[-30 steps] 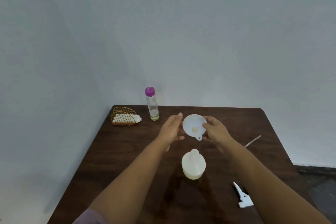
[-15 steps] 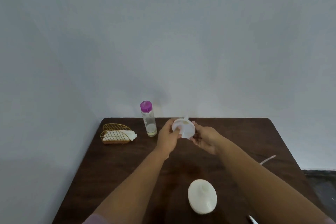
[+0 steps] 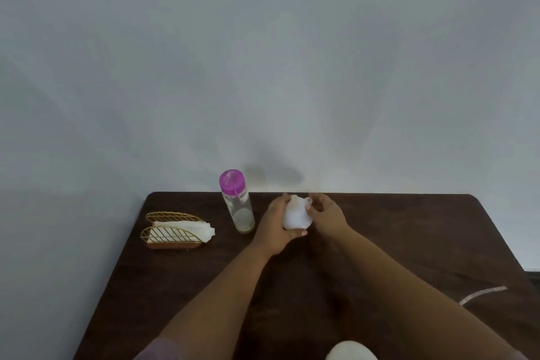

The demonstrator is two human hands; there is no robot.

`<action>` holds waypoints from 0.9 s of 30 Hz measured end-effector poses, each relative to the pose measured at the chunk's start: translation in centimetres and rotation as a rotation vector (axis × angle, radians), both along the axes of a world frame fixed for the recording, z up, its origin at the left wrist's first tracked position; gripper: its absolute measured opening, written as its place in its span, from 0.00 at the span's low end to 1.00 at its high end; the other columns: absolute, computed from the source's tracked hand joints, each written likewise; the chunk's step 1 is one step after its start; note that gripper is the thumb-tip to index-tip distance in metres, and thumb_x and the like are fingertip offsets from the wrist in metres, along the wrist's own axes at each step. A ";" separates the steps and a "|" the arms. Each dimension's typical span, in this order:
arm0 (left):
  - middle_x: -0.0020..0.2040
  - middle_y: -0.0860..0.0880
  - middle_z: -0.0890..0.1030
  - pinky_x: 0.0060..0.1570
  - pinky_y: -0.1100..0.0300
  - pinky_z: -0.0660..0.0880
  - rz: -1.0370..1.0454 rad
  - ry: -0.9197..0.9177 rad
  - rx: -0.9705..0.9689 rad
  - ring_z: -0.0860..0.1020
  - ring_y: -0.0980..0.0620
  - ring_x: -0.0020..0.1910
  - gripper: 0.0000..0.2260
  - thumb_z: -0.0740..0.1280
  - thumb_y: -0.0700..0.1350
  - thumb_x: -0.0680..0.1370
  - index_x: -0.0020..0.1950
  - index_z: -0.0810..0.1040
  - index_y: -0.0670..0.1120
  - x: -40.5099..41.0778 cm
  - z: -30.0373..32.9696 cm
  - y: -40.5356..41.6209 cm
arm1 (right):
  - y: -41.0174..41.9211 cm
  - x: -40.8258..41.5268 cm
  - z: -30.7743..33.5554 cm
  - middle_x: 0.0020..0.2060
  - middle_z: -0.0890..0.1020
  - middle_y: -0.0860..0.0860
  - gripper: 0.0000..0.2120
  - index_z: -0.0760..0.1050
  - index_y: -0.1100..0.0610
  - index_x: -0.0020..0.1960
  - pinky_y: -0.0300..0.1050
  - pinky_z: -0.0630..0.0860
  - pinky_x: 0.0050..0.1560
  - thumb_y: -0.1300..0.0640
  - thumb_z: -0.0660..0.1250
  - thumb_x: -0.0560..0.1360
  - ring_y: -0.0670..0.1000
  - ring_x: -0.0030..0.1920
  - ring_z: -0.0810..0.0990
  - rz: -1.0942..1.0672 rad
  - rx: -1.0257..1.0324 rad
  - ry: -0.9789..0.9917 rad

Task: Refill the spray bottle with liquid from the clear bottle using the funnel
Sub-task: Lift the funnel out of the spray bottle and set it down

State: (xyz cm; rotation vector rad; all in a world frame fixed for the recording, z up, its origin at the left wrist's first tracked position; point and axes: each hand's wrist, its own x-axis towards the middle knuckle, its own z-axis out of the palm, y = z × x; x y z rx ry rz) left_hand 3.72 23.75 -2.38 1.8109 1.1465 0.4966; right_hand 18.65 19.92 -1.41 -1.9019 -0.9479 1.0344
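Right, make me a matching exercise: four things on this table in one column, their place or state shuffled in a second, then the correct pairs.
Things
1. funnel
2. clear bottle
3. spray bottle
4. napkin holder

Places or states
A. upright, purple lid on
B. far left of the table, white napkins in it
C. held between both hands
D. bottom edge of the view, only its top showing

Pairs: 1-C, 2-A, 3-D, 4-B
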 end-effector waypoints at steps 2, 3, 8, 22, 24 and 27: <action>0.71 0.50 0.67 0.69 0.53 0.65 -0.060 0.106 0.046 0.65 0.49 0.70 0.39 0.78 0.48 0.66 0.73 0.63 0.47 -0.1 -0.8 1.2 | 0.6 0.3 -1.3 0.64 0.75 0.54 0.21 0.68 0.56 0.70 0.49 0.72 0.64 0.56 0.64 0.78 0.53 0.63 0.74 0.025 -0.024 -0.109; 0.72 0.50 0.66 0.69 0.52 0.64 -0.088 0.183 0.080 0.63 0.48 0.71 0.39 0.77 0.49 0.67 0.73 0.63 0.48 -0.2 -1.3 1.8 | 0.7 0.3 -1.9 0.63 0.76 0.54 0.20 0.69 0.56 0.69 0.46 0.72 0.62 0.56 0.65 0.78 0.52 0.61 0.75 0.037 -0.029 -0.149; 0.73 0.52 0.65 0.69 0.52 0.60 -0.151 0.344 0.093 0.56 0.46 0.73 0.38 0.75 0.51 0.69 0.75 0.60 0.53 -0.4 -2.5 3.2 | 1.1 0.1 -3.8 0.60 0.75 0.52 0.14 0.74 0.55 0.62 0.40 0.72 0.54 0.55 0.66 0.77 0.48 0.52 0.76 0.096 -0.030 -0.254; 0.77 0.46 0.57 0.72 0.57 0.59 -0.106 0.240 0.010 0.59 0.48 0.75 0.44 0.72 0.39 0.72 0.78 0.45 0.48 0.1 -2.5 1.0 | -0.2 0.8 -3.9 0.61 0.73 0.51 0.16 0.74 0.54 0.63 0.38 0.73 0.55 0.57 0.68 0.76 0.45 0.52 0.77 0.170 -0.070 -0.261; 0.78 0.46 0.53 0.72 0.58 0.56 -0.053 0.207 0.019 0.55 0.48 0.76 0.44 0.71 0.38 0.73 0.78 0.44 0.46 0.3 -2.1 0.3 | -1.0 0.8 -3.5 0.60 0.73 0.51 0.15 0.74 0.54 0.62 0.38 0.72 0.54 0.58 0.67 0.75 0.46 0.52 0.77 0.168 -0.064 -0.264; 0.78 0.45 0.53 0.72 0.57 0.55 0.078 0.187 -0.019 0.55 0.47 0.76 0.43 0.70 0.37 0.73 0.78 0.45 0.44 0.4 -1.2 -0.5 | -2.6 0.9 -2.6 0.59 0.73 0.50 0.16 0.74 0.52 0.62 0.38 0.72 0.53 0.58 0.68 0.75 0.46 0.51 0.77 0.172 -0.066 -0.288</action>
